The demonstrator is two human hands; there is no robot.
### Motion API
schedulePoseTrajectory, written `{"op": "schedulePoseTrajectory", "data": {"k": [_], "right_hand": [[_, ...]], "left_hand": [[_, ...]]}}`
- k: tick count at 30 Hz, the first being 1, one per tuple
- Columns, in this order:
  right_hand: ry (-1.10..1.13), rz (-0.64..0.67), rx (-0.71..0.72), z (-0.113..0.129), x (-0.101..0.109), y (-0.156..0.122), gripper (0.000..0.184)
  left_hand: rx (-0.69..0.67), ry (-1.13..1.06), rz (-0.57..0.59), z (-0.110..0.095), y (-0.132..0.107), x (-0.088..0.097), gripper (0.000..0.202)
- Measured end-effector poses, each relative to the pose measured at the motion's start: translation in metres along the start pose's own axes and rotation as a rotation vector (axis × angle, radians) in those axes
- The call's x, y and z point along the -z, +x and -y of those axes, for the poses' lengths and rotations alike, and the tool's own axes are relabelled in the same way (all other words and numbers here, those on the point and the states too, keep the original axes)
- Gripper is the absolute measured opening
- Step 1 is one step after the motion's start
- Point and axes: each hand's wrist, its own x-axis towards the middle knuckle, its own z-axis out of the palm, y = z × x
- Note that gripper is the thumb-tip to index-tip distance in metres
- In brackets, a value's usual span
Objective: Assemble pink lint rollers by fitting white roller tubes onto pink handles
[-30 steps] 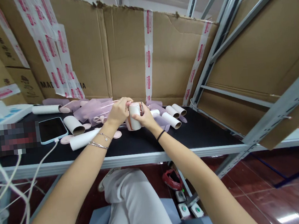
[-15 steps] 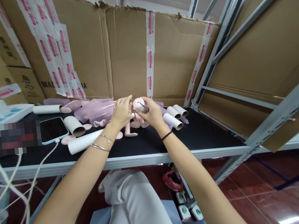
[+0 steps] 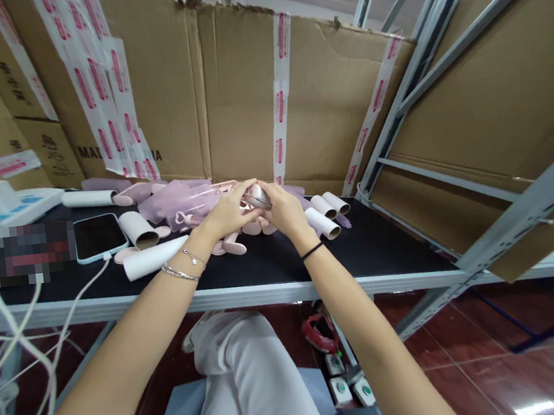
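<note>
Between both hands, above the black bench top, is a small rounded pale pink object (image 3: 257, 197) with a shiny surface and a seam along its side; its exact kind I cannot make out. My left hand (image 3: 228, 214) grips it from the left, thumb below and fingers over the top. From the other side, my right hand (image 3: 285, 213) holds it with fingers curled round. Small pale pink parts (image 3: 234, 245) lie beneath and beside the hands. Thin lilac plastic pieces (image 3: 182, 201) are heaped just left of my left hand.
White cardboard tubes (image 3: 156, 258) lie on the black bench (image 3: 361, 258), with more tubes (image 3: 325, 223) at the right. A charging phone (image 3: 101, 238) and a power strip (image 3: 34, 205) with white cables are at the left. Taped cardboard (image 3: 235, 93) walls the back; a metal rack (image 3: 498, 237) stands right.
My left hand has closed onto the pale pink object, which has turned from its round end to its seamed side. A pink part below the left hand now lies flatter.
</note>
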Motion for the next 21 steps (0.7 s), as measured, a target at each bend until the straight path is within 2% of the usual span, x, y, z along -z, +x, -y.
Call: {"op": "schedulePoseTrajectory", "data": {"k": [3,8,11,14,17,21], "right_hand": [[0.152,0.009,0.070,-0.002,0.003,0.000,0.057],[0.246,-0.017,0.061,-0.001,0.012,-0.002,0.042],[0.167,-0.052,0.032,0.002,0.013,-0.002,0.037],[0.087,-0.068,0.063,0.001,0.012,-0.001,0.035],[0.006,-0.046,0.060,-0.001,0.012,-0.001,0.034],[-0.086,0.000,0.019,0.000,0.015,-0.002,0.031]], "left_hand": [[0.071,-0.148,-0.121,-0.002,0.001,-0.003,0.049],[0.121,-0.274,-0.239,-0.002,0.003,-0.002,0.055],[0.117,-0.247,-0.262,-0.006,0.002,0.000,0.051],[0.161,-0.147,-0.269,-0.011,0.000,0.002,0.041],[0.202,-0.050,-0.247,-0.014,0.000,0.004,0.038],[0.172,0.046,-0.197,-0.011,-0.001,0.001,0.038]]}}
